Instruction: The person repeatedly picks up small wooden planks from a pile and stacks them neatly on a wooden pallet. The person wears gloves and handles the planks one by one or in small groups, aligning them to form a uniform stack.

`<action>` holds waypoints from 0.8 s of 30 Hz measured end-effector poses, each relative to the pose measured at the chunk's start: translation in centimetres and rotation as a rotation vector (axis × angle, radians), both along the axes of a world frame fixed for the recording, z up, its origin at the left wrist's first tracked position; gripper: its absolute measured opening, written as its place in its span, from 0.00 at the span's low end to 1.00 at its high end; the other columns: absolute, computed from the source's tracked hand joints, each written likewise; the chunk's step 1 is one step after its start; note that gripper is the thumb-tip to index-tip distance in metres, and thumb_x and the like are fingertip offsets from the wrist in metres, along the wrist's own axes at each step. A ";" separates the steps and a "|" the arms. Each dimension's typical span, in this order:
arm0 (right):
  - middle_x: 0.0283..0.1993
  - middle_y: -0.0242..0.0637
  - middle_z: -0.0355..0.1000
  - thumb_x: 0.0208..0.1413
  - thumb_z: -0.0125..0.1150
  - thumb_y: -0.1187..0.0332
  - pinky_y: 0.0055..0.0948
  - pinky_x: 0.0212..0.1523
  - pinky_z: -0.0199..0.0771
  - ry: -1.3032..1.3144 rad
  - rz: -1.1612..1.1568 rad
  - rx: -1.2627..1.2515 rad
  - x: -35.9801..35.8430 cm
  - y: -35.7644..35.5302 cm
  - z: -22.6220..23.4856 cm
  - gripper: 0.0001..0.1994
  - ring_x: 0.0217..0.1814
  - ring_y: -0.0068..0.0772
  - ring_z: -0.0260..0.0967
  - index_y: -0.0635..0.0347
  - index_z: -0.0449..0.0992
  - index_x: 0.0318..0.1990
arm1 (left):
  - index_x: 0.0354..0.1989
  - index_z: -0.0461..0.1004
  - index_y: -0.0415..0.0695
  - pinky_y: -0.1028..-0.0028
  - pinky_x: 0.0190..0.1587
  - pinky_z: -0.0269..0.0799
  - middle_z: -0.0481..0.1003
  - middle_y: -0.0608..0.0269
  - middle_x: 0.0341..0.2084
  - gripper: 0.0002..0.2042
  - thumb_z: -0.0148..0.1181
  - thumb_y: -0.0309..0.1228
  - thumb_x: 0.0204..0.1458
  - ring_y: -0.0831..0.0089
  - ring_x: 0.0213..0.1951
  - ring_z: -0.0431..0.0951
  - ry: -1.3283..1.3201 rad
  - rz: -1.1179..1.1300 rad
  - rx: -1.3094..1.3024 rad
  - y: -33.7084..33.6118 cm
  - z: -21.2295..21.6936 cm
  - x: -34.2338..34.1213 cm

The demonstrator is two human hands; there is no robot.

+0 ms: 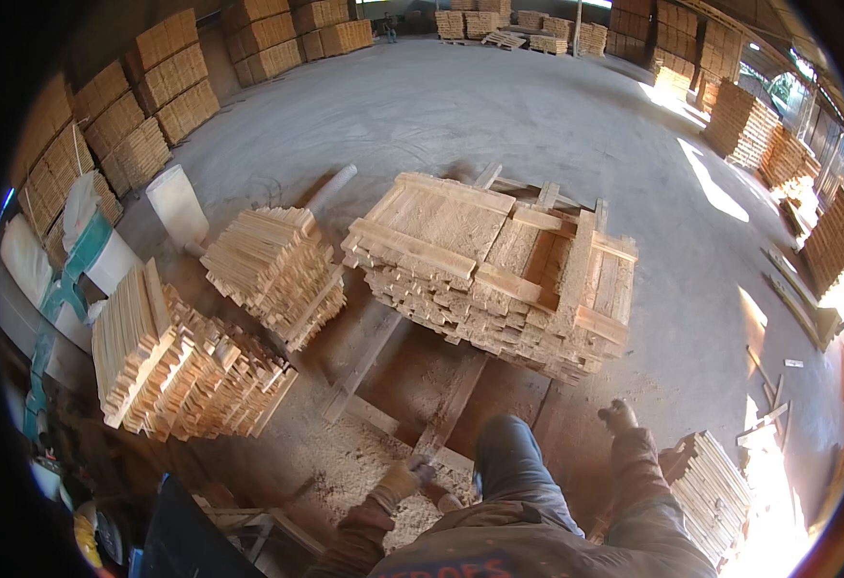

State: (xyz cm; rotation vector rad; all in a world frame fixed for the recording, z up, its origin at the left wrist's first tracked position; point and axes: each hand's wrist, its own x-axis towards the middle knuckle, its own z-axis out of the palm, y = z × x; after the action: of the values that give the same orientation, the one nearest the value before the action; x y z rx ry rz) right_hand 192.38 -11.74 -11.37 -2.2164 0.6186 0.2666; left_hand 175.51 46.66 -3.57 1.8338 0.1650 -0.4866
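Observation:
Both of my hands hang low near my body, and no thing shows in either. My left hand [404,478], in a light glove, is closed with its fingers curled, above floor strewn with sawdust. My right hand [619,416], also pale-gloved, is held out to the right with its fingers curled in. It is nearest to the low front corner of a large stack of boards [460,207], apart from it. Cross slats and sawdust lie on top of that stack. Beneath and before it run wooden floor beams [453,409].
To the left stand two piles of short slats [258,255] [133,352] beside white and green machinery [90,246]. Another slat bundle [711,491] is close at my right. Tall timber stacks [167,72] line the far left; more stacks [744,120] and loose boards [797,299] lie right.

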 end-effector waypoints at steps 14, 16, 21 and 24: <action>0.76 0.65 0.49 0.41 0.78 0.39 0.53 0.75 0.56 0.065 -0.195 -0.238 45.6 15.9 13.5 0.67 0.78 0.65 0.50 0.49 0.34 0.80 | 0.60 0.74 0.38 0.69 0.59 0.72 0.80 0.51 0.51 0.27 0.64 0.47 0.60 0.66 0.56 0.78 0.278 0.002 0.240 2.2 0.4 27.7; 0.77 0.62 0.49 0.40 0.78 0.38 0.54 0.76 0.53 0.096 -0.257 -0.204 49.2 13.9 11.6 0.69 0.79 0.62 0.48 0.48 0.31 0.80 | 0.60 0.75 0.39 0.68 0.59 0.72 0.80 0.48 0.51 0.27 0.65 0.46 0.59 0.60 0.55 0.80 0.167 -0.046 0.223 -0.6 2.3 33.3; 0.74 0.58 0.55 0.52 0.70 0.44 0.52 0.69 0.65 0.180 -0.293 -0.235 52.3 13.9 9.1 0.59 0.73 0.59 0.59 0.51 0.32 0.80 | 0.62 0.72 0.37 0.68 0.60 0.71 0.80 0.51 0.52 0.30 0.67 0.46 0.58 0.65 0.55 0.78 0.167 -0.017 0.259 -3.4 5.7 41.1; 0.67 0.62 0.63 0.51 0.69 0.58 0.50 0.66 0.68 -0.285 -0.187 -0.252 52.4 5.8 2.6 0.47 0.68 0.61 0.64 0.59 0.48 0.75 | 0.61 0.72 0.37 0.68 0.61 0.70 0.79 0.51 0.53 0.30 0.68 0.46 0.57 0.65 0.56 0.77 0.238 -0.167 0.239 -4.2 3.1 45.5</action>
State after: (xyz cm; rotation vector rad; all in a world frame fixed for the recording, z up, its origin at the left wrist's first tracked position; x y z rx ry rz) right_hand 244.79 -5.98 -8.73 -2.3554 0.7256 -0.2318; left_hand 221.05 42.48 -0.44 2.0291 0.2414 -0.8329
